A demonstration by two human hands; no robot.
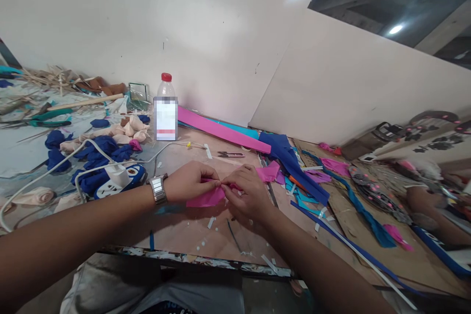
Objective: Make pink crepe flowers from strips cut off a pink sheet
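Both hands meet over the middle of the table, pinching one pink fabric strip (206,198). My left hand (193,181), with a metal watch (158,190) at its wrist, grips the strip between thumb and fingers. Fingertip to fingertip with it, my right hand (248,191) is closed on the same strip, whose far end sticks out to the right behind the knuckles. The part between the fingertips is mostly hidden. Beyond the hands lie small thread snips (231,155) and a long pink fabric band (224,130).
A red-capped bottle (166,89) stands behind a lit phone (165,120). To the left are a blue power strip (119,181) with a white cable and several blue fabric pieces (99,149). Blue fabric (294,164) and cardboard (353,221) lie right. A co-worker's arm (425,201) shows far right.
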